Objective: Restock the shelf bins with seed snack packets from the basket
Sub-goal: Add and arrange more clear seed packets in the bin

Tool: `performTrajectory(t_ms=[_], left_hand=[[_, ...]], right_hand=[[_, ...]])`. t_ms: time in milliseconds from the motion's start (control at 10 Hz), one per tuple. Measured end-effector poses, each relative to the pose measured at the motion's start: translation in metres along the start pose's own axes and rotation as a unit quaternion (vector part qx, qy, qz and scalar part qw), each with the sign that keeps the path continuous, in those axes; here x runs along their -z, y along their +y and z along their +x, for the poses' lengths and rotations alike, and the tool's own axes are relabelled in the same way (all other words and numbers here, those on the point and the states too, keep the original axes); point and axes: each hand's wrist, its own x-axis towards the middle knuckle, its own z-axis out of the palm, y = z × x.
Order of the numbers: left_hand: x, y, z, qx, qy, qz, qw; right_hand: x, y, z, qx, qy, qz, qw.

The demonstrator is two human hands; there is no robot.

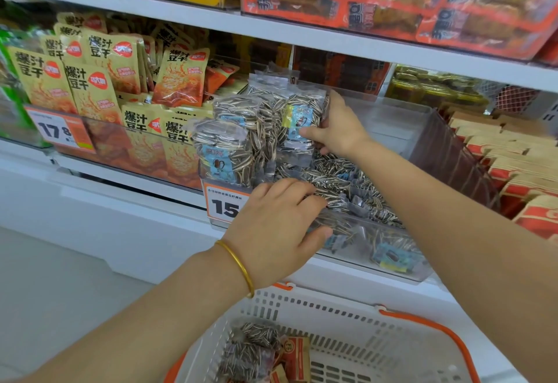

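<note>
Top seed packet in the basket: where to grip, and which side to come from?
Come from straight above. The top seed packet lies roughly flat in the basket, hemmed in by the left wall and the red boxes, so side approaches look blocked. Pinch across its width at the seed-filled middle, which bulges and likely gives the fingers purchase.

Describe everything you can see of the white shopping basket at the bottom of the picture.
The basket is white plastic with slotted walls and an orange handle folded down along its rim. It sits upright below the clear shelf bin, cut off by the frame's lower edge. A few seed packets and red-and-tan packets lie in its left part.
</note>
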Motion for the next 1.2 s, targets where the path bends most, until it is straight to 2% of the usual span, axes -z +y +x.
performTrajectory(t_ms=[400, 600, 700, 1000, 1200], left_hand=[[0.000, 0.001, 0.000, -0.002, 0.007, 0.009, 1.000], [-0.001, -0.001, 0.000, 0.000, 0.001, 0.007, 1.000], [-0.001, 0.000, 0.000, -0.001, 0.003, 0.007, 1.000], [0.000, 0.001, 0.000, -0.003, 0.007, 0.011, 1.000], [0.000, 0.000, 0.000, -0.002, 0.006, 0.011, 1.000]], right_hand=[[-0.003, 0.005, -0.012, 0.004, 0.006, 0.030, 1.000], [0.002, -0.002, -0.016, 0.056, 0.109, 0.033, 0.992], [0.002, -0.006, -0.019, 0.079, 0.129, 0.023, 0.988], [-0.006, -0.008, -0.029, 0.081, 0.088, -0.041, 0.992], [-0.005, -0.006, -0.028, 0.060, 0.054, -0.019, 0.997]])
